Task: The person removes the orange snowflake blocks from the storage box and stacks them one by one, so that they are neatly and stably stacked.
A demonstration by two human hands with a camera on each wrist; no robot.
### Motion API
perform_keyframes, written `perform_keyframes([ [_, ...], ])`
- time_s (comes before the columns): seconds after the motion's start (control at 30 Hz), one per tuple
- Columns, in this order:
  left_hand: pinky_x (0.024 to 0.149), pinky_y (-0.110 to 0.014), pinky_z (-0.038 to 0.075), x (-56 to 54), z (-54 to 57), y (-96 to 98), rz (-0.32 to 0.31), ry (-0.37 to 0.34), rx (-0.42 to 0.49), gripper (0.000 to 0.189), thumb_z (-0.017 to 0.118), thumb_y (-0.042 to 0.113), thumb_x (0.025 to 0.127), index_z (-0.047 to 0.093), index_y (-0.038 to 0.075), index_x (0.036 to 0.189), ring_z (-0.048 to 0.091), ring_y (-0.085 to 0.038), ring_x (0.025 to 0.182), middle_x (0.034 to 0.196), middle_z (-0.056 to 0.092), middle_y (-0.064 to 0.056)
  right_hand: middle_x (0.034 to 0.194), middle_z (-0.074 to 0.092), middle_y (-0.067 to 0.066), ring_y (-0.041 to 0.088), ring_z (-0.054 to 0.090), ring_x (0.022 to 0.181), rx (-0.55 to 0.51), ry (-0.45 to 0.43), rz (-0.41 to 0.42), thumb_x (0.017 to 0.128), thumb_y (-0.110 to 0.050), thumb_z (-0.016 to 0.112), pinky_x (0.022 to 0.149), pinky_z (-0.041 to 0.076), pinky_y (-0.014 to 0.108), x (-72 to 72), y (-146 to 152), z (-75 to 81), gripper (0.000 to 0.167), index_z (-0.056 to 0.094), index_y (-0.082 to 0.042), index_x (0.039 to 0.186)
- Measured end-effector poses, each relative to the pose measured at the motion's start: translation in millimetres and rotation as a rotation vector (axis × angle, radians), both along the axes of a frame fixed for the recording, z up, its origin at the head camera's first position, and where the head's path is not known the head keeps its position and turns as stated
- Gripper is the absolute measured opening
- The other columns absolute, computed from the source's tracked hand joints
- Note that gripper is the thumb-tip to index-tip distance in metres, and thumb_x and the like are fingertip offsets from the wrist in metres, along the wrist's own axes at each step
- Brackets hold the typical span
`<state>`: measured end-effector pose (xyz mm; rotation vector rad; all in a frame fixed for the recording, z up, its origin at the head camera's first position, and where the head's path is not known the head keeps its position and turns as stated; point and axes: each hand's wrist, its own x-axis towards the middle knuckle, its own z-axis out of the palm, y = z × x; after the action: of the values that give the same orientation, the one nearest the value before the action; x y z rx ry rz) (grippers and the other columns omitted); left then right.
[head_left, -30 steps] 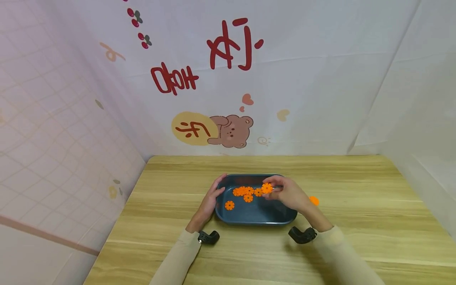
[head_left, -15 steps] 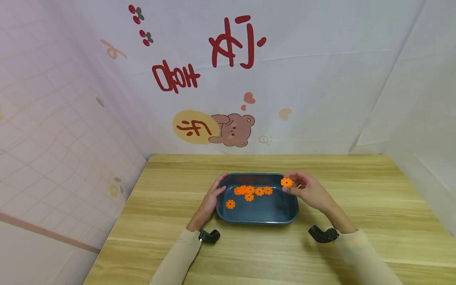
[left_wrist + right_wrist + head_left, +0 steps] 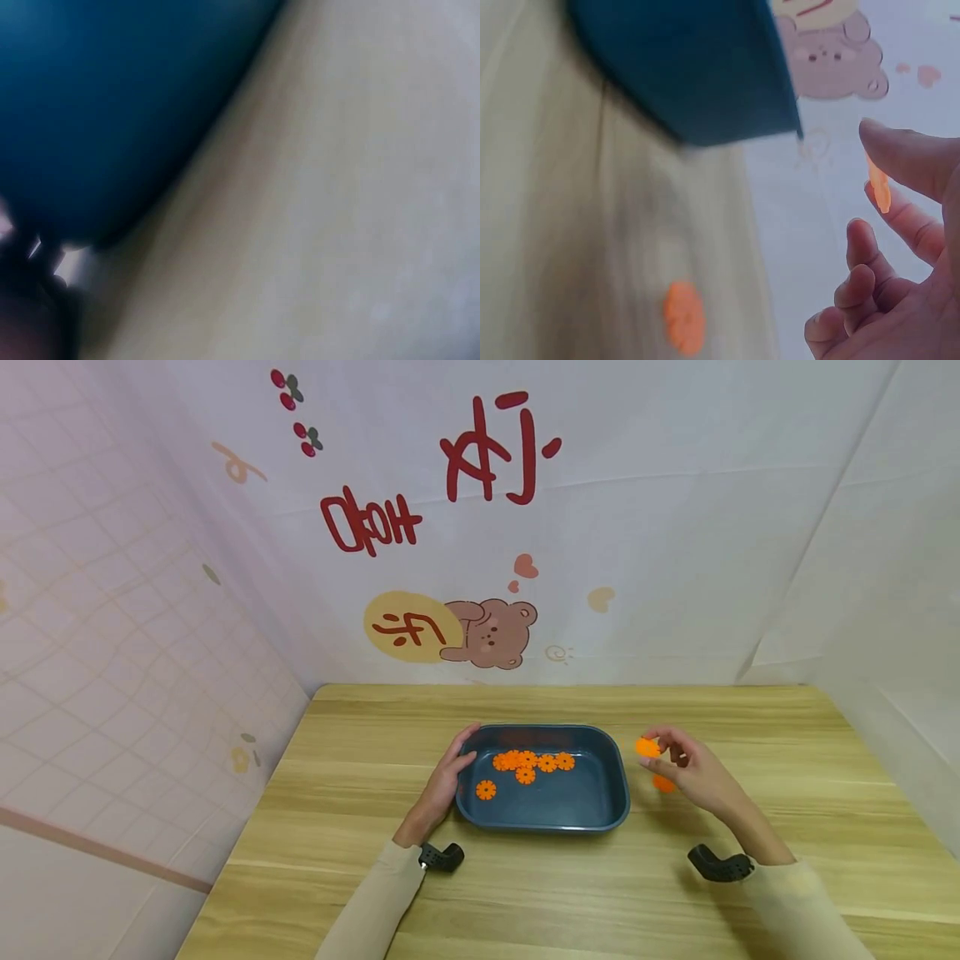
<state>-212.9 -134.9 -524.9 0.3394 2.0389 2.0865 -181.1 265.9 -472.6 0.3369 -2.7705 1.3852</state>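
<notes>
Currently, right hand (image 3: 693,772) is raised over the table (image 3: 360,743), to the right of the tray. Thumb and index finger pinch one orange notched disc, the held disc (image 3: 647,747); the right wrist view shows it nearly edge-on between the two fingertips. The other fingers are loosely bent and free of the disc.

Loose disc (image 3: 663,783), also orange, lies on the wood-grain tabletop beneath the right hand, partly covered by it in the head view and apart from the tray.

Left hand (image 3: 442,785) grips the left end of the dark blue tray (image 3: 573,802): thumb over the rim, fingers along the outer side. Left wrist view is badly blurred, so exact finger contact there is uncertain.

Tray contents: a disc group (image 3: 527,760) toward the far side, some overlapping, and a lone disc (image 3: 486,790) near the left end.

Each wrist carries a black device; sleeves pale. Behind the table, a white wall covering (image 3: 675,568) bears red characters and a printed bear (image 3: 491,635).
</notes>
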Motion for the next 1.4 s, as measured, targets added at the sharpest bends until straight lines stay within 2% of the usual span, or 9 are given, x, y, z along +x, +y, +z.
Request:
perform_keyframes([
  [0.1, 0.121, -0.048, 0.011, 0.6, 0.6, 0.5, 0.0, 0.002, -0.002, 0.051, 0.037, 0.016, 0.105, 0.031, 0.011, 0.156, 0.017, -0.023, 0.15, 0.163, 0.023, -0.001, 0.099, 0.048, 0.01, 0.015, 0.039, 0.073, -0.002, 0.01, -0.01, 0.092, -0.014, 0.07, 0.058, 0.032, 0.028, 1.3, 10, -8.6, 0.035, 0.059, -0.005, 0.124],
  [0.23, 0.121, -0.049, 0.01, 1.2, 0.7, 0.8, 0.0, 0.003, -0.003, 0.051, 0.037, 0.016, 0.105, 0.031, 0.011, 0.156, 0.016, -0.024, 0.151, 0.163, 0.023, -0.002, 0.096, 0.046, 0.009, 0.014, 0.038, 0.07, -0.013, 0.003, -0.016, 0.091, -0.019, 0.072, 0.055, 0.032, 0.029, 3.5, 20, -17.5, 0.032, 0.06, -0.007, 0.119],
  [0.43, 0.121, -0.048, 0.01, 0.7, 0.6, 1.7, 0.001, -0.005, -0.007, 0.051, 0.037, 0.017, 0.105, 0.031, 0.011, 0.156, 0.016, -0.023, 0.15, 0.163, 0.023, -0.001, 0.091, 0.049, 0.009, 0.016, 0.041, 0.064, -0.02, -0.05, -0.026, 0.09, -0.02, 0.073, 0.054, 0.036, 0.028, 5.7, 31, -26.0, 0.034, 0.06, -0.006, 0.118],
  [0.63, 0.122, -0.048, 0.009, -0.6, 0.7, 2.4, -0.009, -0.001, 0.007, 0.051, 0.036, 0.016, 0.106, 0.029, 0.009, 0.156, 0.015, -0.024, 0.151, 0.164, 0.021, -0.002, 0.091, 0.052, 0.01, 0.015, 0.048, 0.072, -0.001, -0.11, -0.017, 0.091, -0.02, 0.072, 0.06, 0.041, 0.026, 8.8, 38, -31.3, 0.036, 0.06, -0.004, 0.121],
  [0.8, 0.121, -0.049, 0.009, 0.5, 0.4, 1.5, -0.002, 0.002, -0.007, 0.051, 0.037, 0.017, 0.105, 0.03, 0.011, 0.156, 0.015, -0.023, 0.151, 0.163, 0.022, -0.001, 0.088, 0.054, 0.009, 0.014, 0.048, 0.077, 0.031, -0.122, -0.008, 0.089, -0.021, 0.074, 0.063, 0.041, 0.026, 7.9, 39, -33.4, 0.038, 0.062, -0.003, 0.121],
  [1.0, 0.121, -0.05, 0.009, 1.4, 0.6, 0.5, -0.002, 0.005, -0.008, 0.05, 0.037, 0.017, 0.106, 0.033, 0.015, 0.155, 0.015, -0.025, 0.151, 0.164, 0.021, -0.002, 0.086, 0.051, 0.008, 0.016, 0.046, 0.078, 0.073, -0.102, 0.014, 0.087, -0.021, 0.076, 0.064, 0.037, 0.026, 6.3, 37, -37.4, 0.036, 0.065, -0.004, 0.117],
  [1.23, 0.121, -0.048, 0.011, 0.7, 1.0, 0.9, -0.003, 0.013, -0.003, 0.051, 0.037, 0.015, 0.106, 0.03, 0.01, 0.156, 0.016, -0.024, 0.15, 0.164, 0.022, -0.003, 0.08, 0.048, 0.006, 0.017, 0.043, 0.077, 0.098, -0.065, 0.034, 0.086, -0.021, 0.077, 0.065, 0.034, 0.027, 4.8, 36, -42.0, 0.033, 0.067, -0.005, 0.113],
  [1.4, 0.121, -0.049, 0.01, 1.1, 0.7, 0.8, -0.001, 0.006, -0.003, 0.051, 0.037, 0.016, 0.106, 0.031, 0.011, 0.156, 0.016, -0.024, 0.151, 0.164, 0.021, -0.003, 0.08, 0.048, 0.005, 0.017, 0.043, 0.078, 0.108, -0.065, 0.028, 0.086, -0.02, 0.077, 0.066, 0.034, 0.027, 5.2, 35, -43.0, 0.033, 0.067, -0.004, 0.113],
])
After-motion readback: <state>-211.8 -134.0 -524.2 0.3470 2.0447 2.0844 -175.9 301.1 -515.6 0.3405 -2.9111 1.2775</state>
